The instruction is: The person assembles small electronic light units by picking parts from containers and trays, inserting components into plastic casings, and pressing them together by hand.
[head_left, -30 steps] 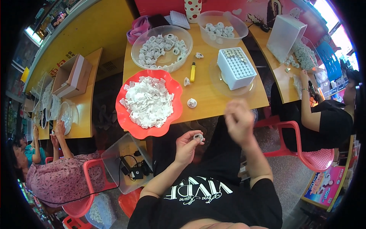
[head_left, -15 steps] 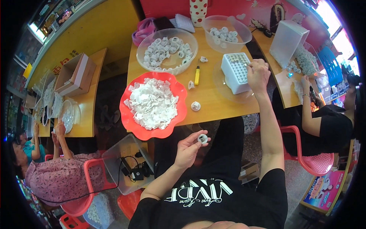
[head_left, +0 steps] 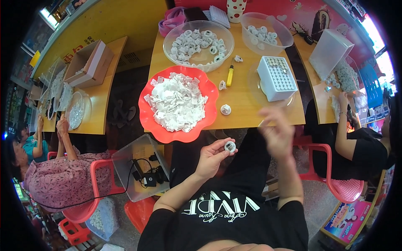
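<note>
My left hand (head_left: 212, 161) pinches a small round white plastic housing (head_left: 230, 146) between thumb and fingers, in front of the table edge. Its open face, with dark parts inside, is turned up. Blurred by motion, my right hand (head_left: 277, 133) is in the air at the table's near edge; whether it holds anything is unclear. Beyond it stands a white tray (head_left: 277, 79) with rows of small round pieces, some of them metallic. A similar white housing (head_left: 225, 109) lies near the table edge. A red scalloped bowl (head_left: 146, 123) holds a heap of small flat white plastic pieces.
Two clear bowls of white housings, a large one (head_left: 166, 56) and a smaller one (head_left: 285, 41), stand farther back. A yellow-handled screwdriver (head_left: 230, 76) lies mid-table. Below left is a clear bin (head_left: 125, 161) with black adapters. Other people sit at tables on both sides.
My right hand has left the white tray and come back toward my left hand. The left hand still holds the housing. The view has shifted slightly.
</note>
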Demonstrator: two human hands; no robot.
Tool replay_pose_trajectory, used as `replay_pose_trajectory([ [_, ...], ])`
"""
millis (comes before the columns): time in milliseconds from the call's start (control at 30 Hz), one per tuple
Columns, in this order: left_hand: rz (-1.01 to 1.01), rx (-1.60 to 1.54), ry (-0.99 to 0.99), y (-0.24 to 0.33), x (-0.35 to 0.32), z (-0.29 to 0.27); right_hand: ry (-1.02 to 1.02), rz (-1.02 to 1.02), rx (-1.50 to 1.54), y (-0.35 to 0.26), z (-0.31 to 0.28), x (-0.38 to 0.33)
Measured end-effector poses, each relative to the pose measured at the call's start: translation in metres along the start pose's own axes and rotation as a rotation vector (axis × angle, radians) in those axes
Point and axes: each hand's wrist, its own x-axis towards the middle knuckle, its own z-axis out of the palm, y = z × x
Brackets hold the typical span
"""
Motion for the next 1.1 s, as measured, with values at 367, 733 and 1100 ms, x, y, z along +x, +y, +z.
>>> replay_pose_trajectory([
  [367,0.053,-0.019,0.017,-0.006,0.004,0.010,0.087,-0.024,0.028,0.008,0.064,-0.075],
  [733,0.192,0.142,-0.049,0.001,0.000,0.008,0.074,-0.126,-0.006,0.005,0.065,-0.074],
  [1100,0.127,0.133,-0.087,-0.003,-0.002,-0.004,-0.106,0.296,0.347,0.010,0.059,-0.074],
])
